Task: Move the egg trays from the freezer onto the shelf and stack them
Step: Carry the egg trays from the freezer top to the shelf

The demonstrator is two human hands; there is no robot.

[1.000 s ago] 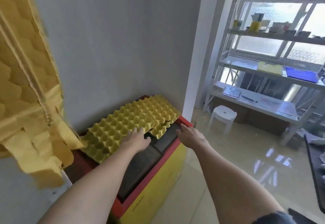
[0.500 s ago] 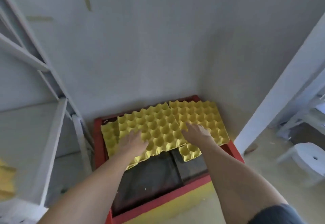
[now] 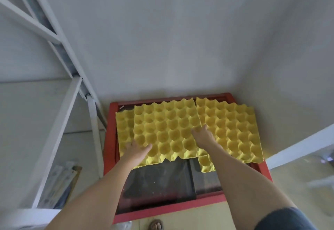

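Several yellow egg trays lie on the red-rimmed freezer (image 3: 112, 139) with dark glass lids. The top middle tray (image 3: 166, 130) overlaps a left tray (image 3: 124, 126); a right tray (image 3: 235, 132) lies beside it, and a corner of a lower tray (image 3: 207, 163) pokes out. My left hand (image 3: 136, 152) grips the middle tray's near-left corner, thumb on top. My right hand (image 3: 203, 135) holds its right edge, fingers curled at the seam with the right tray.
A white metal shelf frame (image 3: 59, 132) stands to the left of the freezer, with long items leaning low inside it. Grey walls close the corner behind. A white post (image 3: 298, 146) and pale floor lie to the right. A foot shows below the freezer.
My view has swung from the window side onto the freezer. Both hands have gone from resting on the trays to taking hold of the middle tray's edges.
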